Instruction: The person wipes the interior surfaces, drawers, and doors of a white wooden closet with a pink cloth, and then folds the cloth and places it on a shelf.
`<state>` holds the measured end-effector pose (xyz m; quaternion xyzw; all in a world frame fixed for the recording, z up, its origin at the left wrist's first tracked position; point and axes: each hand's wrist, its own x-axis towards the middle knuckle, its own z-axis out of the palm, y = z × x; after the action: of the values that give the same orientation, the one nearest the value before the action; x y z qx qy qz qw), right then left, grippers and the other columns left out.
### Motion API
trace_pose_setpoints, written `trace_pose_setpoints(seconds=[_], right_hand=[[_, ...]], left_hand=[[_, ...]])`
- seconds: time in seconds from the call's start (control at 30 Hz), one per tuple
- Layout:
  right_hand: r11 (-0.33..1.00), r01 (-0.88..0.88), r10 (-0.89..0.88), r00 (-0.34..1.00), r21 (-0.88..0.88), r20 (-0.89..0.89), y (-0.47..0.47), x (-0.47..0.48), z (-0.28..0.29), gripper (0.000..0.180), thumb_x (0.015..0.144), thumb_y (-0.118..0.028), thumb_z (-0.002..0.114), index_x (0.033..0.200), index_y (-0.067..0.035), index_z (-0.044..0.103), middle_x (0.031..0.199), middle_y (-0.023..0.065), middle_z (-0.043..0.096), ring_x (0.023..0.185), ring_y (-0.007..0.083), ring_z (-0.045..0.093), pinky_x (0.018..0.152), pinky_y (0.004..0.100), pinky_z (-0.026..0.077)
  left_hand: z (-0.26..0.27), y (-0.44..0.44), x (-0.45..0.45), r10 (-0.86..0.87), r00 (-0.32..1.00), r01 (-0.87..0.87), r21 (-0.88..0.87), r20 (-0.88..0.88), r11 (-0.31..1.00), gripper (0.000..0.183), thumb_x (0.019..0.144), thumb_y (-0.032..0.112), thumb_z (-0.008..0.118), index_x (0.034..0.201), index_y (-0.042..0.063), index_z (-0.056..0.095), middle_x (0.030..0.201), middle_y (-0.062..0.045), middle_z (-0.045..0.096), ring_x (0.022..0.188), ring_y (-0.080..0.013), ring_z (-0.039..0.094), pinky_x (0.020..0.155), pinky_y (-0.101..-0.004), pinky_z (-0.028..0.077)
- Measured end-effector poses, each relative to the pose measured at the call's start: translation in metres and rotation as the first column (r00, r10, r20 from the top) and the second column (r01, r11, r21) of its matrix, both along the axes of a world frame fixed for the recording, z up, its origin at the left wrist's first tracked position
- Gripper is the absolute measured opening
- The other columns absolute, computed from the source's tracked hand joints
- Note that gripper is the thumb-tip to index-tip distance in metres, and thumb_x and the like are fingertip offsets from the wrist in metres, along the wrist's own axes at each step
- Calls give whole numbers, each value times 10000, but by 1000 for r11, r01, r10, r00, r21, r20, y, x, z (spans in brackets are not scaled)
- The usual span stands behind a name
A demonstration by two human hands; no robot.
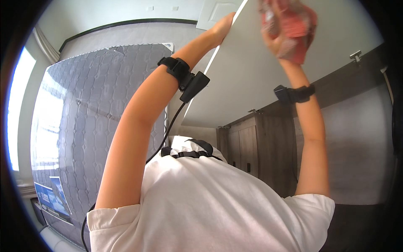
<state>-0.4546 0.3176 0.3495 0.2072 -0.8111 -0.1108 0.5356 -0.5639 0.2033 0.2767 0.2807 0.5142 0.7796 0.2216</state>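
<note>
An open, pale cabinet door (pixel 248 75) spans the upper right, hinged to a grey wood-look wardrobe (pixel 275 151). My left hand (pixel 223 27) rests at the door's free edge, its fingers hidden behind the panel. Near the door's inner face my right hand (pixel 275 42) holds a crumpled red and grey cloth (pixel 296 28), slightly blurred; part of the cloth covers the fingers. Both wrists wear black straps, and a cable runs from the left one.
A plastic-wrapped grey mattress (pixel 100 104) lies to the left, beside a bright window and a curtain (pixel 45 44). Metal hinges (pixel 355 56) join the door to the wardrobe. A white panelled door (pixel 215 12) stands beyond.
</note>
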Motion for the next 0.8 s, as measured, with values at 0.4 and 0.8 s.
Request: trace_pose_setpoints(seconds=[0.4, 0.8], right_hand=[[863, -15, 416, 588, -505, 694, 15, -4, -154, 295, 685, -175, 545, 969, -99, 519, 1044, 43, 508, 969, 184, 434, 847, 286, 342], [928, 374, -109, 257, 5, 960, 137, 82, -50, 328, 687, -99, 550, 1012, -138, 544, 1099, 8, 517, 944, 209, 500, 794, 276, 410]], left_hand=[[-3, 2, -15, 2, 1000, 1, 126, -20, 992, 386, 889, 309, 342, 1067, -4, 481, 958, -93, 558, 833, -171, 551, 716, -293, 454], [-9, 2, -21, 211, 976, -205, 114, -48, 972, 373, 862, 344, 370, 1019, 29, 493, 903, -42, 528, 810, -129, 503, 696, -252, 424]])
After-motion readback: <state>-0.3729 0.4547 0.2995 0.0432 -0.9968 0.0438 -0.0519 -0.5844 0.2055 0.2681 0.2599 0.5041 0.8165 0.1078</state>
